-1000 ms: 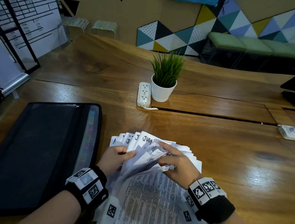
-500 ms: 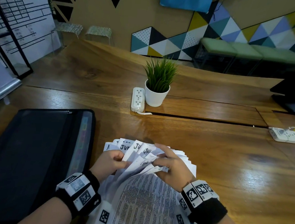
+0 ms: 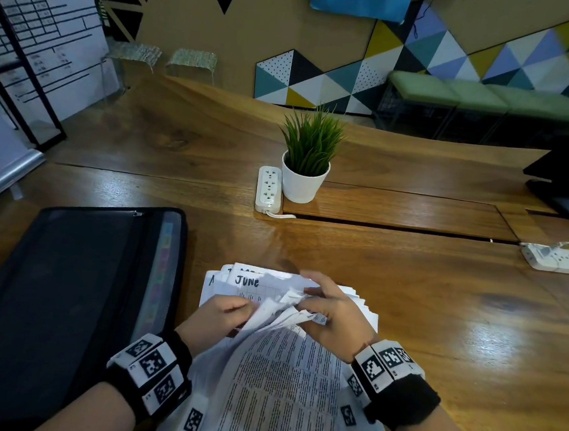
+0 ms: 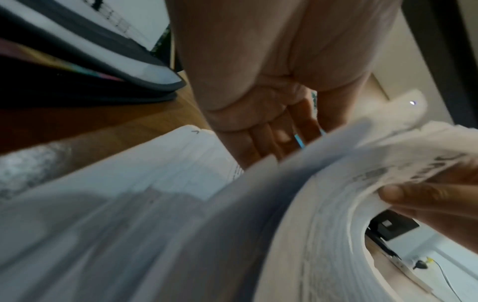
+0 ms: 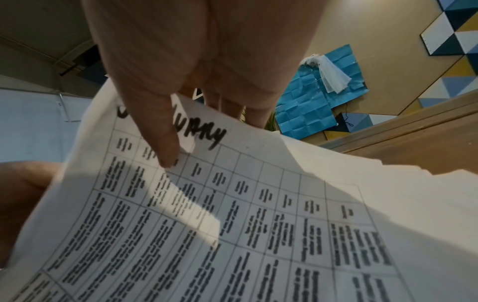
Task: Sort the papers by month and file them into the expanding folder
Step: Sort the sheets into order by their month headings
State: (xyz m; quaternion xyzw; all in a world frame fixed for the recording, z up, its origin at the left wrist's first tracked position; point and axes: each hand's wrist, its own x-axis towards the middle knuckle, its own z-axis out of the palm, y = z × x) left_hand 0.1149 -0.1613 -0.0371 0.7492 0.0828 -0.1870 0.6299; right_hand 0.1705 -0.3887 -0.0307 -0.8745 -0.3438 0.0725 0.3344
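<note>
Head view: stack of papers (image 3: 282, 380) on table (image 3: 439, 315) at near edge, top sheets lifted and bent; one behind reads "JUNE". Left hand (image 3: 219, 319) fingers curled, pinching lifted sheets' left side. Right hand (image 3: 333, 314) thumb and fingers pinch a sheet's top edge. Black expanding folder (image 3: 62, 295) lies just left, unzipped.

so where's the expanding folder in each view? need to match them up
Head: expanding folder lies flat at lower left on the table, left of the paper stack.
Left wrist: its dark edge with coloured tabs fills the upper left, beyond the stack.
Right wrist: not in it.
Shared landmark: the paper stack, in all three views, held by the left hand and right hand.
</note>
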